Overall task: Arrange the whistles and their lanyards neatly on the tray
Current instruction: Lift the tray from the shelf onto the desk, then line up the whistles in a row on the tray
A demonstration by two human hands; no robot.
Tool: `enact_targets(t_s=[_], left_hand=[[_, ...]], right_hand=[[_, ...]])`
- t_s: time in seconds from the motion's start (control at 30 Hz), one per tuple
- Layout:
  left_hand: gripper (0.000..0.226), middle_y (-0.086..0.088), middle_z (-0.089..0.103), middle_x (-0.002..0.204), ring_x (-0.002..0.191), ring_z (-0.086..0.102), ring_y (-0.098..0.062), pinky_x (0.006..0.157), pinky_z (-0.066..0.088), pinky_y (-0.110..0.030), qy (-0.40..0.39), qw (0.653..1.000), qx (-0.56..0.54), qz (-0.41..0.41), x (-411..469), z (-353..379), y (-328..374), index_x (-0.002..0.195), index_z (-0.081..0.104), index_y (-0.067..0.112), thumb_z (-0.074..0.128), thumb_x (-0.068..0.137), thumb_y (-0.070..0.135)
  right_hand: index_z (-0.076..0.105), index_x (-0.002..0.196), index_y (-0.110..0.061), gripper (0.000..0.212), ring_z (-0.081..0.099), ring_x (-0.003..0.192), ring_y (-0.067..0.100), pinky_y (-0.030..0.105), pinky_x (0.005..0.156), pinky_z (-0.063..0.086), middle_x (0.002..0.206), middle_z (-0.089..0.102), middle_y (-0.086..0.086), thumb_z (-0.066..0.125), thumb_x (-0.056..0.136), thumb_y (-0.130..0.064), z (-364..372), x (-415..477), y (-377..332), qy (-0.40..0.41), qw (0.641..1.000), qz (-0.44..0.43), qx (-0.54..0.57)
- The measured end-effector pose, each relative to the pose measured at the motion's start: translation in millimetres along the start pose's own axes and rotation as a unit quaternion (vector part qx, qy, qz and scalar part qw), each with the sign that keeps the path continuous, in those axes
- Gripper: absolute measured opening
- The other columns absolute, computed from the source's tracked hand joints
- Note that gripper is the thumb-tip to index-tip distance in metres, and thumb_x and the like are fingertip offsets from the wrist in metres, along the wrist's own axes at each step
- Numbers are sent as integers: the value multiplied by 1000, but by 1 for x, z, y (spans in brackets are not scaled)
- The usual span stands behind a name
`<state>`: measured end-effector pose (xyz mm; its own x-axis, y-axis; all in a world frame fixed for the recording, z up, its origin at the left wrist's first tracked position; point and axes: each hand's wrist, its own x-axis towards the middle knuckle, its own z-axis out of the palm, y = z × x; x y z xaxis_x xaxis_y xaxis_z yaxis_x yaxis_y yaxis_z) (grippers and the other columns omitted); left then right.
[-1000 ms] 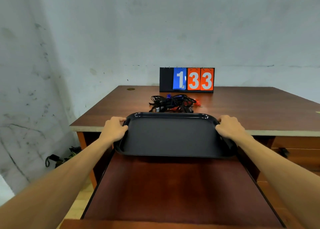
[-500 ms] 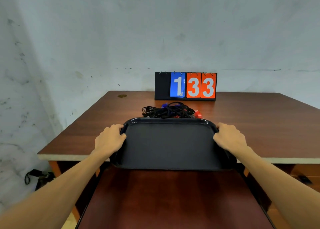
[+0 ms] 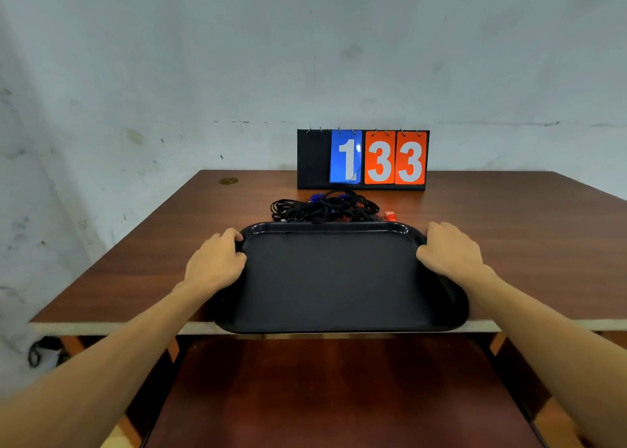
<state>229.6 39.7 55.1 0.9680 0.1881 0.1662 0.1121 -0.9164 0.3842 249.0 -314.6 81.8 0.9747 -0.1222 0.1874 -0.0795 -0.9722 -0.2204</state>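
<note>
both hands grip the black plastic tray (image 3: 334,278) at the near edge of the wooden table (image 3: 519,230).
the left hand (image 3: 215,264) and right hand (image 3: 451,254) curl over its short rims. it looks stiff, light and smooth, so the rims suit. the tangled pile of black lanyards with blue and red whistles (image 3: 324,208) lies just behind it. the limp cords will likely snag and are best lifted by the hard whistle bodies.

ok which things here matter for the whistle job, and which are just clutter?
Job: black tray, gripped at its sides by left hand and right hand; pile of whistles and lanyards behind it.
Lying about: flip scoreboard showing 133; round grommet in the desk.
</note>
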Motion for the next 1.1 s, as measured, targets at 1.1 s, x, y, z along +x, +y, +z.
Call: enact_targets(t_s=[1.1], left_hand=[[32, 14, 55, 128, 120, 46, -5, 96, 34, -25, -17, 960, -64, 272, 103, 82, 130, 127, 56, 31, 43, 99, 32]], right_hand=[[69, 108, -28, 26, 53, 95, 10, 24, 80, 39, 103, 59, -6, 52, 93, -42, 52, 119, -11, -59, 970, -164, 168]])
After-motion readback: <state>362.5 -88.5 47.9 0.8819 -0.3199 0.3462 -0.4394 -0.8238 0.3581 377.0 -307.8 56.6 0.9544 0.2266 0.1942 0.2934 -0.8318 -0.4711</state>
